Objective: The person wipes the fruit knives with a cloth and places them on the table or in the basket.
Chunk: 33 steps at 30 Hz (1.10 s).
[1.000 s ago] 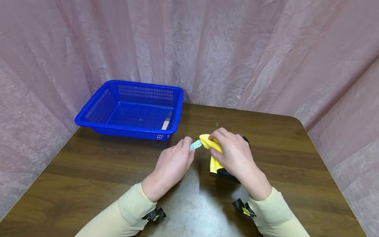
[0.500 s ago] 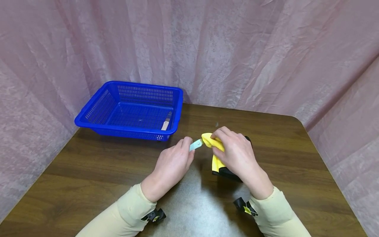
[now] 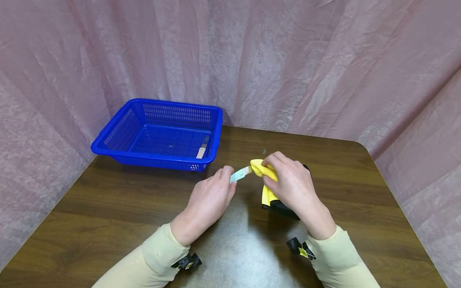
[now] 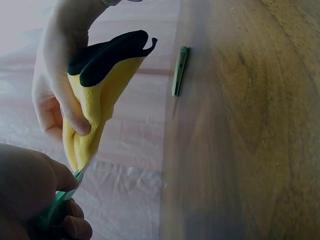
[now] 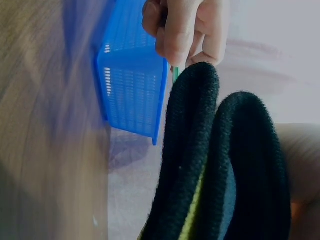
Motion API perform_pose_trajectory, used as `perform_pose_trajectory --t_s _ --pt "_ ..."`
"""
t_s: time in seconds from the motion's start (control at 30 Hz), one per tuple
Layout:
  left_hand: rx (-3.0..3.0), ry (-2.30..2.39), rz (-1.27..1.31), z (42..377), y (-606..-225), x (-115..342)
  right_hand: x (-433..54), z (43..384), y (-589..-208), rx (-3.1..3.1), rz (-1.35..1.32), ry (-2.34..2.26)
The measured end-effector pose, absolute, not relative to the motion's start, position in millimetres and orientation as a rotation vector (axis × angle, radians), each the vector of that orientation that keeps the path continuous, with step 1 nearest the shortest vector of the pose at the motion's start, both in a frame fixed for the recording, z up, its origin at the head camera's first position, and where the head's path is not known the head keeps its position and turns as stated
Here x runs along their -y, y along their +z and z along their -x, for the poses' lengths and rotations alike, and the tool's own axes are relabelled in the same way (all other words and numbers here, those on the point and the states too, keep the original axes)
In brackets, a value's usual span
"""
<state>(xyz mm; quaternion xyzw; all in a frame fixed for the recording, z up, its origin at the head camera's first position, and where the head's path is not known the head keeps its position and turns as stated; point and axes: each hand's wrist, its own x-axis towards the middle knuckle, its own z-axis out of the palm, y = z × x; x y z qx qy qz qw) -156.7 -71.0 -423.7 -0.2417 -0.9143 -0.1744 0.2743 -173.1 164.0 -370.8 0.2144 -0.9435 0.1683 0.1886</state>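
My left hand [image 3: 205, 202] grips the mint-green handle of a small folding knife [image 3: 238, 175], its blade pointing right. A short stretch of blade shows between the handle and a yellow cloth [image 3: 264, 171] with black edging, which wraps the rest. My right hand [image 3: 289, 182] pinches that cloth round the blade with thumb and fingers. In the left wrist view the cloth [image 4: 95, 110] is bunched and folded, its dark edge uppermost. From the right wrist, the cloth's black folds [image 5: 200, 150] cover most of the right hand.
A blue plastic basket [image 3: 158, 157] stands at the back left, with a pale-handled knife [image 3: 203, 148] lying inside near its right wall. Another green-handled thing, like a folded knife [image 4: 180, 71], lies on the wooden table [image 3: 342, 172]. Pink curtains [image 3: 252, 64] hang behind the table.
My right hand and the cloth have slid right, away from the left hand, so more of the blade shows beside the handle. The left hand has stayed almost still.
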Motion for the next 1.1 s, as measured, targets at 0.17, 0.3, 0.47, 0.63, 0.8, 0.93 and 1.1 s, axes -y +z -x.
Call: perform_pose_trajectory --t_s 0.17,0.3,0.47,0.63,0.8,0.93,1.1 --pt "2.458 -0.475 0.648 157 -424 71 -168 175 -370 2.66 -0.576 0.472" --pt "2.452 -0.475 0.648 157 -425 71 -170 175 -369 2.676 -0.557 0.464" --pt "2.452 -0.475 0.649 157 -424 72 -173 177 -368 2.696 -0.526 0.469" --pt "2.447 -0.472 0.648 158 -425 72 -175 178 -368 2.716 -0.497 0.471" --pt "2.441 -0.471 0.645 158 -425 72 -178 178 -367 2.727 -0.464 0.468" --pt "2.435 -0.473 0.64 158 -426 72 -180 178 -366 2.72 -0.441 0.464" --pt "2.42 -0.473 0.638 159 -427 73 -183 178 -365 2.714 -0.416 0.46"
